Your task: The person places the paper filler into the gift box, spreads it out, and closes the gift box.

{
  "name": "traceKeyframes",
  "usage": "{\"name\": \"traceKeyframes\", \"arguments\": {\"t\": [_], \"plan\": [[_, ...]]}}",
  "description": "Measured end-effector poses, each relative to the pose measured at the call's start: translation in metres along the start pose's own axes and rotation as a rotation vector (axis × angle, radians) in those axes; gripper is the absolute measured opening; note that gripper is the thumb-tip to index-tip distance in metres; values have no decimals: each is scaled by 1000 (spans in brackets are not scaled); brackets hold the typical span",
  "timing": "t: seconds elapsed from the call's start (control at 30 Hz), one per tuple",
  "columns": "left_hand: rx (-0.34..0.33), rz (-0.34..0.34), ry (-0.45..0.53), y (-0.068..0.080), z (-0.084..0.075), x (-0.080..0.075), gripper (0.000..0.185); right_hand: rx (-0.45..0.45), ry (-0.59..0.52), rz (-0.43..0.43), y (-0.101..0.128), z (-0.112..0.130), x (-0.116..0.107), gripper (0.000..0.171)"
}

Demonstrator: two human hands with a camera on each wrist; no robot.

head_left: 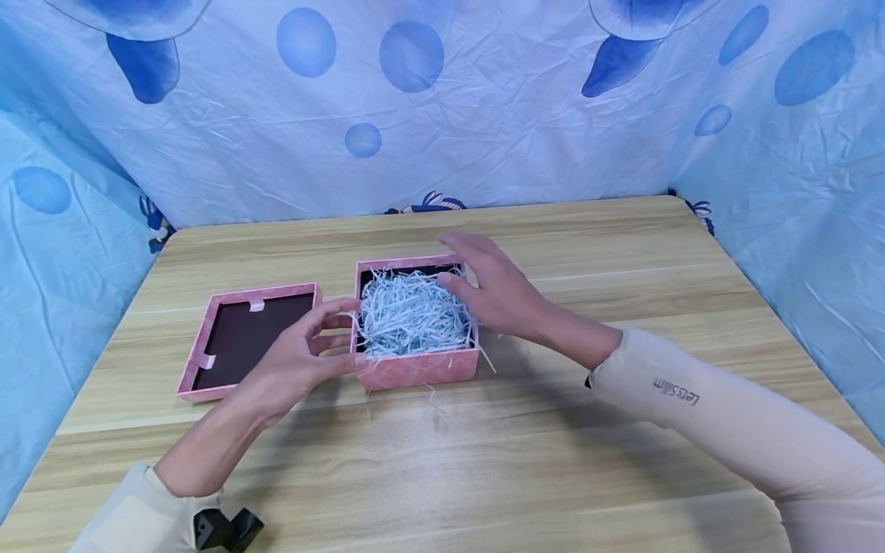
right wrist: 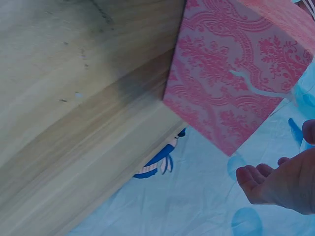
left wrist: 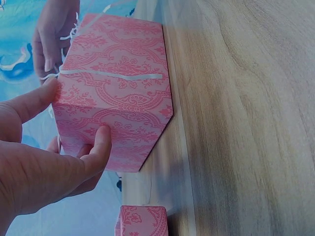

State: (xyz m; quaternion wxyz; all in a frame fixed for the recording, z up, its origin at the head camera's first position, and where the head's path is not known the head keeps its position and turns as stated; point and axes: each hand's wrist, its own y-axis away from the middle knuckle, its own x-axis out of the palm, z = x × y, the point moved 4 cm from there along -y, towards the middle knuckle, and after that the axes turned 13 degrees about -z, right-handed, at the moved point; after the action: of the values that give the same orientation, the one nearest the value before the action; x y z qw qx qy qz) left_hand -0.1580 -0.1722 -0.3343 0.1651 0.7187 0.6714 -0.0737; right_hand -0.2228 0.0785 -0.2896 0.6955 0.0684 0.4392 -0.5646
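The pink box point(head_left: 417, 367), filled with paper shreds point(head_left: 411, 311), sits mid-counter point(head_left: 525, 461) between both hands. The left hand point(head_left: 304, 353) grips its left near corner, thumb and fingers curled. The right hand point(head_left: 494, 288) rests relaxed over the far right rim. The lid point(head_left: 242, 338) lies just left.

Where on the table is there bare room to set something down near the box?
Bare wood lies right of the pink box to the table edge, behind it toward the blue cloth, and in front between both forearms. Crowded: the left side, where the left hand sits between box and lid; the right hand covers the box's right rim.
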Motion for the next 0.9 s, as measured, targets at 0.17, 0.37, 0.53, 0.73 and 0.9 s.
{"name": "traceKeyframes", "arguments": {"t": [0.17,0.37,0.53,0.73,0.9], "plan": [[4,6,9,-1,0,1,77,81,-38,14,9,-9,-5,60],[9,1,2,0,0,1,78,201,-121,54,22,-18,-6,67],[10,2,11,-1,0,1,77,278,-212,68,29,-22,-5,68],[8,1,9,0,1,1,77,362,-324,97,40,-24,-3,71],[9,-7,-7,0,0,0,77,391,-384,114,50,-18,1,78]]}}
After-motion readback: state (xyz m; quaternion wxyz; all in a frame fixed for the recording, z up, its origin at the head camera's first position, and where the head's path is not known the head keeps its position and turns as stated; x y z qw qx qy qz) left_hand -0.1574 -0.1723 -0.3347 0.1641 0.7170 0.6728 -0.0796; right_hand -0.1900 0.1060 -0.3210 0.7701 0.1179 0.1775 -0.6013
